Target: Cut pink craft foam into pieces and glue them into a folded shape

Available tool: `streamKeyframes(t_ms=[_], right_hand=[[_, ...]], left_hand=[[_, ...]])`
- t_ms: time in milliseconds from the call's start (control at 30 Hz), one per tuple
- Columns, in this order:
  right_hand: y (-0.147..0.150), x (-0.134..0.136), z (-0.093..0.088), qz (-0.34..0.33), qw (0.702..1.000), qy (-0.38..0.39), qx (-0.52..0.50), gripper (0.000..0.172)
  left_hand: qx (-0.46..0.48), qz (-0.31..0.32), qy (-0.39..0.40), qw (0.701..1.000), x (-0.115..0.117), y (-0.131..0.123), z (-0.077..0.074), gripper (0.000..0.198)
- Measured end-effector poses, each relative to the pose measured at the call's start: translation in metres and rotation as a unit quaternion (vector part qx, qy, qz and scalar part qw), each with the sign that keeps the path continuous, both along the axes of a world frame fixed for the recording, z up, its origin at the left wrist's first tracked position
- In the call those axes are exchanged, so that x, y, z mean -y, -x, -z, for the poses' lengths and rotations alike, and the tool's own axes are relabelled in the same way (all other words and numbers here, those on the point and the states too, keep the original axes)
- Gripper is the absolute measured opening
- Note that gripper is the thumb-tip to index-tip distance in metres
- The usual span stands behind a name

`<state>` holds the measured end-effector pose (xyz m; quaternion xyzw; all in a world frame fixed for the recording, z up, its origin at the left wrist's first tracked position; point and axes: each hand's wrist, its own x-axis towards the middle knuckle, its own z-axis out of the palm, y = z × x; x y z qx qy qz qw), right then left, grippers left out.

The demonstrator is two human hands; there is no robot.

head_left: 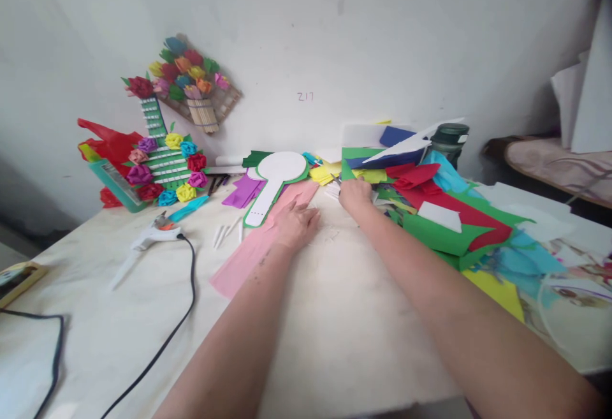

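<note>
My left hand [296,224] lies with its fingers stretched out over the edge of a long pink crepe paper sheet [241,263]. My right hand [354,194] is closed, with the slim metal blades of scissors [335,179] showing past its fingers; the handles are hidden. Just beyond the left hand rests a white, round-headed cardboard cutout [282,167] with a long handle and a green border. White paper strips [329,191] and yellow crepe paper [325,173] lie beside the right hand.
At left are a white glue gun [155,235] with a black cord [194,279] and a flower-decorated paper guitar [165,157]. Coloured paper sheets [449,234] pile up at right, near a dark green bottle [449,141]. White rolled sticks [220,236] lie left of the pink paper.
</note>
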<state>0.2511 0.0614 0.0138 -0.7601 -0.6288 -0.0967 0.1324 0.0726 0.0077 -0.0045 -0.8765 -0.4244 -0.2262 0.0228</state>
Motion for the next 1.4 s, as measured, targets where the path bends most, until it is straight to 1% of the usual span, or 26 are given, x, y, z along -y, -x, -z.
streamKeyframes(t_ms=[67,133,233,300,467,567,700,767,867,900,967,1033,1067,1100,1133,1200,1267,1333,1400], right_hand=[[0.006,0.001,-0.006,-0.036,0.999,-0.028,0.030,0.032],[0.012,0.000,-0.010,-0.096,0.993,-0.038,0.059,0.034],[0.017,-0.007,-0.009,-0.180,0.978,-0.009,0.106,0.034],[0.019,-0.014,-0.005,-0.201,0.972,0.019,0.120,0.035],[0.024,-0.031,0.003,-0.219,0.967,0.067,0.115,0.043],[0.025,-0.033,0.001,-0.219,0.968,0.070,0.100,0.040],[0.024,-0.024,-0.011,-0.208,0.976,0.025,0.054,0.033],[0.024,-0.017,-0.016,-0.198,0.979,0.021,0.029,0.030],[0.029,-0.009,-0.015,-0.185,0.983,0.021,0.004,0.029],[0.031,-0.007,-0.013,-0.191,0.981,0.022,-0.005,0.029],[0.036,-0.003,-0.006,-0.227,0.973,0.038,-0.023,0.032],[0.039,0.001,0.001,-0.277,0.958,0.072,-0.032,0.034],[0.039,0.004,0.003,-0.290,0.953,0.082,-0.027,0.034],[0.037,0.007,0.004,-0.288,0.954,0.082,-0.015,0.032],[0.035,0.010,0.003,-0.272,0.960,0.069,-0.001,0.032],[0.029,0.015,-0.001,-0.217,0.976,0.018,0.023,0.034],[0.024,0.019,-0.005,-0.177,0.984,-0.018,0.028,0.036],[0.023,0.022,-0.006,-0.177,0.984,-0.007,0.017,0.035],[0.024,0.024,-0.005,-0.210,0.977,0.037,0.002,0.035]], left_hand=[[-0.006,-0.015,0.013,1.000,-0.002,0.000,0.003,0.036],[-0.011,-0.023,0.035,0.999,-0.003,0.000,0.006,0.035],[-0.011,-0.029,0.057,0.998,-0.005,0.000,0.009,0.036],[-0.010,-0.031,0.059,0.998,-0.005,0.000,0.009,0.036],[-0.004,-0.028,0.054,0.998,-0.005,0.001,0.008,0.037],[0.003,-0.024,0.054,0.998,-0.006,0.002,0.009,0.038],[0.016,-0.030,0.053,0.998,-0.008,0.002,0.010,0.037],[0.036,-0.030,0.057,0.997,-0.010,0.003,0.011,0.037],[0.093,-0.029,0.075,0.992,-0.013,0.005,0.011,0.035],[0.115,-0.036,0.084,0.989,-0.014,0.006,0.011,0.033],[0.163,-0.064,0.108,0.979,-0.018,0.009,0.012,0.032],[0.217,-0.096,0.144,0.961,-0.022,0.010,0.013,0.034],[0.244,-0.107,0.165,0.950,-0.023,0.011,0.014,0.037],[0.265,-0.115,0.184,0.939,-0.025,0.011,0.014,0.039],[0.282,-0.120,0.199,0.931,-0.027,0.011,0.015,0.041],[0.304,-0.120,0.218,0.920,-0.029,0.010,0.017,0.042],[0.322,-0.110,0.223,0.913,-0.031,0.011,0.019,0.041],[0.347,-0.101,0.226,0.905,-0.033,0.012,0.021,0.041],[0.378,-0.084,0.231,0.892,-0.035,0.013,0.023,0.039]])
